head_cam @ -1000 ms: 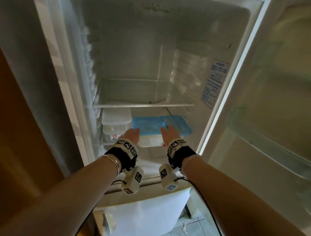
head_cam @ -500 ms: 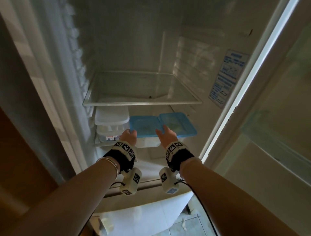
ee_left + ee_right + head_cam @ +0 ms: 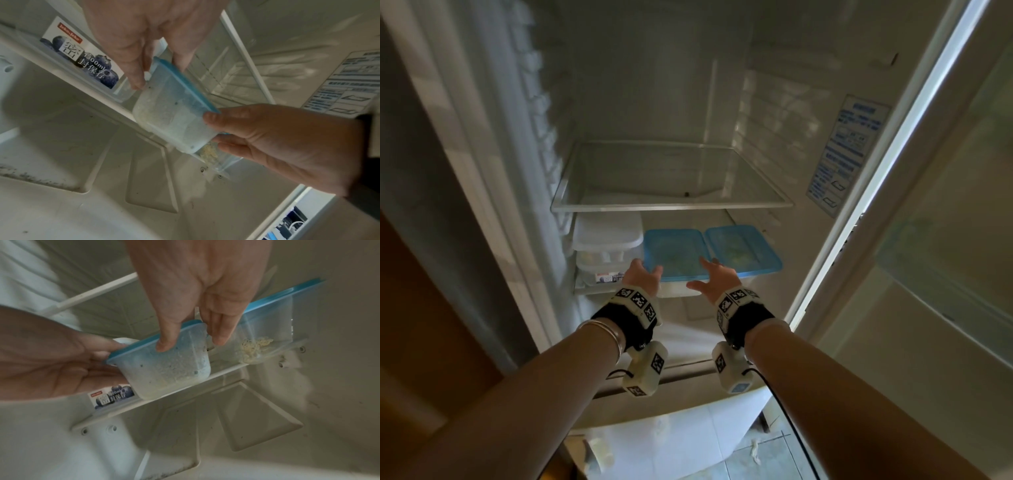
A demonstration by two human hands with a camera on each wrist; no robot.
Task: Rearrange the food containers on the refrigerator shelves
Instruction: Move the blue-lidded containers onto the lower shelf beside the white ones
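Observation:
Two blue-lidded containers stand side by side on the lower fridge shelf. I hold the left container at both ends, near the shelf's front edge. My left hand grips its left end, thumb on the front wall. My right hand grips its right end, thumb on the front and fingers in the gap beside the right container, which has noodles in it. Whether the held container is lifted off the shelf I cannot tell.
A stack of white-lidded containers, the lowest with a blueberry label, fills the shelf's left end. The glass shelf above holds nothing. The fridge's right wall carries a sticker. The open door stands to the right.
My head has tilted up and moved nearer the fridge. Both hands have stayed at the left blue-lidded container and settled round its ends, the right thumb spreading across its front.

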